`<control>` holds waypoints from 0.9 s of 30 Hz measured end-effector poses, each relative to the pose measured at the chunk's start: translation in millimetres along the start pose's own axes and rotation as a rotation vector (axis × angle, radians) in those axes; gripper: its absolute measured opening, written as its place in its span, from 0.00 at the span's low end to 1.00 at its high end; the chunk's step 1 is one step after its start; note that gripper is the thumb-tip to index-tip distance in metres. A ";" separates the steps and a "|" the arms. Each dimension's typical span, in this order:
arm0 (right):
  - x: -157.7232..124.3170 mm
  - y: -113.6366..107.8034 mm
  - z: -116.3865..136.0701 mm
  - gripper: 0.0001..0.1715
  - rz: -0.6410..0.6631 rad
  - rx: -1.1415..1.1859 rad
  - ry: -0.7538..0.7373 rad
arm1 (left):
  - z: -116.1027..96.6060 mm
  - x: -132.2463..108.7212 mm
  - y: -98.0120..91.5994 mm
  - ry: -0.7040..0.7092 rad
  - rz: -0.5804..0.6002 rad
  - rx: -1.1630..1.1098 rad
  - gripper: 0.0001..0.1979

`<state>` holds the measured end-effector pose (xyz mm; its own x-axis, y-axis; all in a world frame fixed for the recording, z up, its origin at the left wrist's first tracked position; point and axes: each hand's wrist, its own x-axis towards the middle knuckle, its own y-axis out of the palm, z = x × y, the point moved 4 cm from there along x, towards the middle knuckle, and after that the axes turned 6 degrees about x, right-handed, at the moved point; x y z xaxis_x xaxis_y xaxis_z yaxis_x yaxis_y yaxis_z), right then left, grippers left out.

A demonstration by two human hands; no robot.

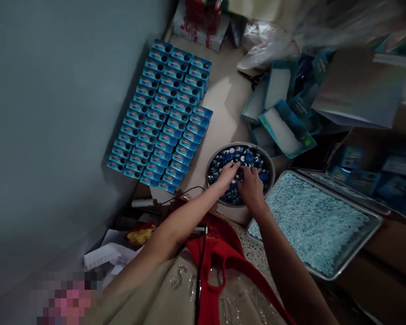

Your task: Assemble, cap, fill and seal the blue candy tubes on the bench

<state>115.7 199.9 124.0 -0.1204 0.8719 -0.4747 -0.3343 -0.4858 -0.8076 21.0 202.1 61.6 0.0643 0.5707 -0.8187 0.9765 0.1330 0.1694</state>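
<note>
L hand (228, 173) & R hand (251, 188) down in metal bowl (272, 168) of blue caps (249, 158); fingers curled, grip can't tell. Many blue boxes (162, 117) lined up by wall; bowl, pellet tray (375, 222) full.

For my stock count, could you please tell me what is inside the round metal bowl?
Small blue and white pieces fill the bowl. The left hand and right hand hide its middle.

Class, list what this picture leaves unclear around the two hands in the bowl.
Head view:
- Left hand: fingertips buried among the blue pieces; grip unclear.
- Right hand: its back hides the palm and any piece held.
- Blue boxes: print too small.
- Tray: left end partly covered by the right forearm.
</note>
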 end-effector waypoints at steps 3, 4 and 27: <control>1.8 -16.9 -4.3 0.18 0.002 0.172 -0.131 | -7.5 1.5 -20.7 -0.064 0.057 -0.116 0.07; 2.9 -20.1 -7.7 0.16 -0.013 0.256 -0.134 | -9.1 2.1 -27.6 -0.097 0.088 -0.147 0.07; 113.1 -18.5 118.8 0.17 0.013 0.993 -0.033 | -54.8 -30.5 -134.1 -0.137 0.343 -0.616 0.12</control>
<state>-2.8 314.8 126.8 -0.1509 0.8754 -0.4593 -0.9620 -0.2370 -0.1358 -123.1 211.2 93.9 0.4110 0.5612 -0.7184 0.6058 0.4208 0.6753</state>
